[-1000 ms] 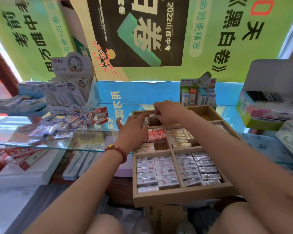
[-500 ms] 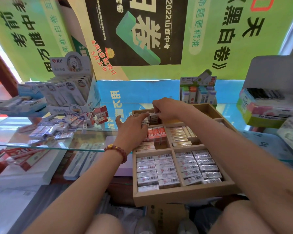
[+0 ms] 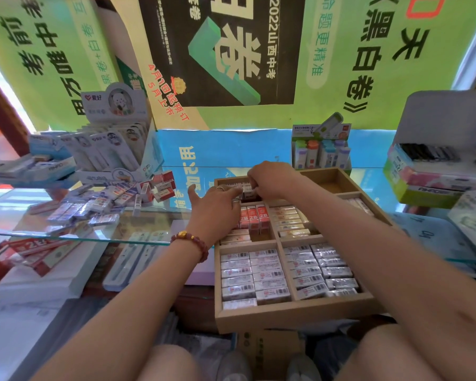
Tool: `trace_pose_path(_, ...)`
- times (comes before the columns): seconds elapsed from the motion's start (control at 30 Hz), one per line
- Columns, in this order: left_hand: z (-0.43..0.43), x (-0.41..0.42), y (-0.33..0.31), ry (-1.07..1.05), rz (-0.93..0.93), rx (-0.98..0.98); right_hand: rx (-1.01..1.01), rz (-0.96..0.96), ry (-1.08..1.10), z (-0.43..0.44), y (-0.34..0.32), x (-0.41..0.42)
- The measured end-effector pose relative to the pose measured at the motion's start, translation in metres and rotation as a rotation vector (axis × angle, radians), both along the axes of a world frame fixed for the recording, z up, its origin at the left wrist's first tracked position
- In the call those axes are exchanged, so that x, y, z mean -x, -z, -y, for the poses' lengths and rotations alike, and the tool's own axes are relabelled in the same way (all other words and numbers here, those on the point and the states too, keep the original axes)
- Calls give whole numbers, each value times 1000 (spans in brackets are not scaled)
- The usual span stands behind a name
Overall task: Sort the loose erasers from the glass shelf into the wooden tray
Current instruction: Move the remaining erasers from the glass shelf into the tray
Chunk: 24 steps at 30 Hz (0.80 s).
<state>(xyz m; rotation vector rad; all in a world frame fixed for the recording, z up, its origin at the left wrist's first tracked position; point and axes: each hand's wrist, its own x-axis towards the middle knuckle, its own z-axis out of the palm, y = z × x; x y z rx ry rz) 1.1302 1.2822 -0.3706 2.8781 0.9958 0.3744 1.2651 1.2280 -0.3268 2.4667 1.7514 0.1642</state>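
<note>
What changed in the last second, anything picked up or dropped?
Almost nothing. The right hand keeps its grip on the erasers in the far left compartment of the wooden tray. The left hand stays beside it, fingers straight against them. Nothing visibly taken or let go. The loose pile on the glass shelf is unchanged.

the wooden tray (image 3: 294, 314) is plain pale wood, matt, with smooth walls and no varnish shine that i can see. the erasers (image 3: 272, 294) packed in it sit in clear plastic wrap that glints silvery over printed sleeves. the loose erasers (image 3: 99, 204) on the glass shelf (image 3: 80, 234) have the same glossy wrap. the shelf is clear glass with a greenish polished edge and a reflective top. my bracelet (image 3: 193, 242) is glossy dark red beads plus one shiny gold one. the cardboard box (image 3: 270, 350) under the tray is brown and dull.
</note>
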Motion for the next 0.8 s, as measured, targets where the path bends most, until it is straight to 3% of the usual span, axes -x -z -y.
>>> trace_pose_path(0.13,1,-3,-1,12,-52,-30,-34,139,33,-6,6,8)
trace_pose_path(0.27,0,-5,-2,14,-71,-31,-52,143,73,-11,10,10)
trace_pose_path(0.67,-3,-3,3,-9,-29,4,-98,-33,93,-10,20,-1)
trace_pose_path(0.8,-4,0,5,-13,121,27,-12,-215,166,-9,6,-2)
